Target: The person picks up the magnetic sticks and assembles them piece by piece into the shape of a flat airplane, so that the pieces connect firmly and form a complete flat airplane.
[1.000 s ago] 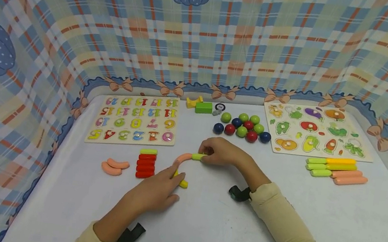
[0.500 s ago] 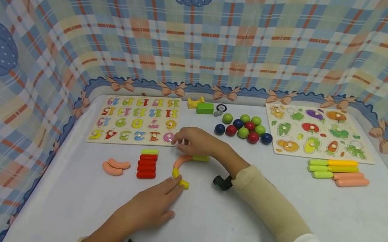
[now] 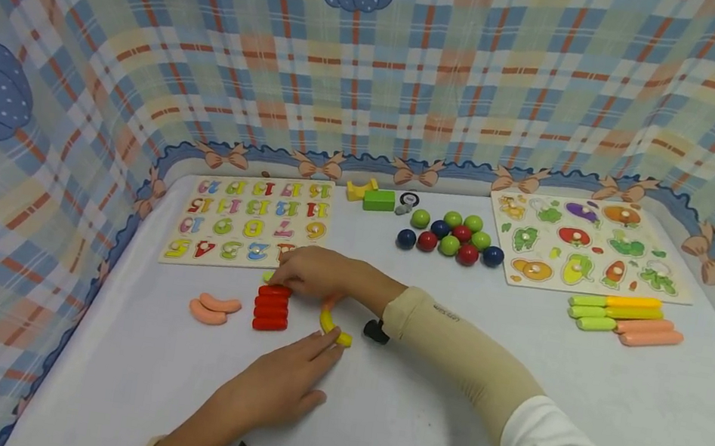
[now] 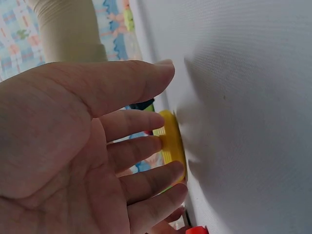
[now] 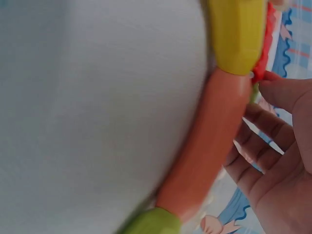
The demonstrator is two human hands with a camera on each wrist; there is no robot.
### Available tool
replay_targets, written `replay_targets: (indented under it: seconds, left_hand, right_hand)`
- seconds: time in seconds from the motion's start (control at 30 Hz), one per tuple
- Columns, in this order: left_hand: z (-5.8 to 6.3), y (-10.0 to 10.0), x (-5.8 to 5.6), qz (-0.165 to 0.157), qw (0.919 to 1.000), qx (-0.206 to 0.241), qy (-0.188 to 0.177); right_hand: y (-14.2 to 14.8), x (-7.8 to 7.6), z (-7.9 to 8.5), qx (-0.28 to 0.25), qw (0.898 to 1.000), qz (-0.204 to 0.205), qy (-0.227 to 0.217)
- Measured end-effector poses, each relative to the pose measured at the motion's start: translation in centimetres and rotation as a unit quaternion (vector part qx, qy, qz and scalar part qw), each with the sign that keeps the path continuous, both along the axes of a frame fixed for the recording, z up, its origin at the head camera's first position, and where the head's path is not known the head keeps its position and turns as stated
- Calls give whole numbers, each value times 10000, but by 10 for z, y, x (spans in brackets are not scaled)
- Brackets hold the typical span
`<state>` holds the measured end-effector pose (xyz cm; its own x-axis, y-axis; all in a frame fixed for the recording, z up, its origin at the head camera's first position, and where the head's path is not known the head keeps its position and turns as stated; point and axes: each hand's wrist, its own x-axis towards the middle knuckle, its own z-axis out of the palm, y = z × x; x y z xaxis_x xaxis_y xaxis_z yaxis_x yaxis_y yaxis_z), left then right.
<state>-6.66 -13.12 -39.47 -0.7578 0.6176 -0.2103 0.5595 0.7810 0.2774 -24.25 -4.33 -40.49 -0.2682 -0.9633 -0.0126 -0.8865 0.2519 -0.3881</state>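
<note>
White worktop (image 3: 422, 445) below; the right hand (image 3: 316, 272) has moved leftward, while the left hand (image 3: 280, 380), fingers outstretched, touches the joined curve (image 5: 207, 144) at its yellow section (image 3: 326, 320); right fingers, grip unclear, reach the short green stick (image 3: 267, 277): work seemingly shifts off the curve.

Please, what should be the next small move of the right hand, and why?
Probably the right hand should pinch the green stick and lift it away from the red sticks. It is right at that green stick, though I cannot tell whether it grips it, and the left hand touches the yellow curved piece, which may steady it.
</note>
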Motion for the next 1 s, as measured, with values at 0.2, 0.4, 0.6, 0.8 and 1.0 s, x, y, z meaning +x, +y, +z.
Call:
replay_targets:
  seconds: [0.2,0.4,0.6,0.8,1.0]
  left_hand:
    - [1,1,0,-1,10000,11,-64]
    - [0,0,-1,87,10000,-17,-30]
    - [1,0,-1,91,10000,33,-18]
    - [0,-2,-1,105,9999,58,28]
    - [-1,-1,-1,126,9999,109,46]
  right_hand:
    - [7,-1,-5,68,9991,-319,280]
    - [11,-2,-3,245,9963,-737,379]
    - [11,-1,-4,449,9898,-1329,254]
    - [25,3,2,29,9853,-1664,-383]
    - [72,20,11,-255,9816,-1752,-720]
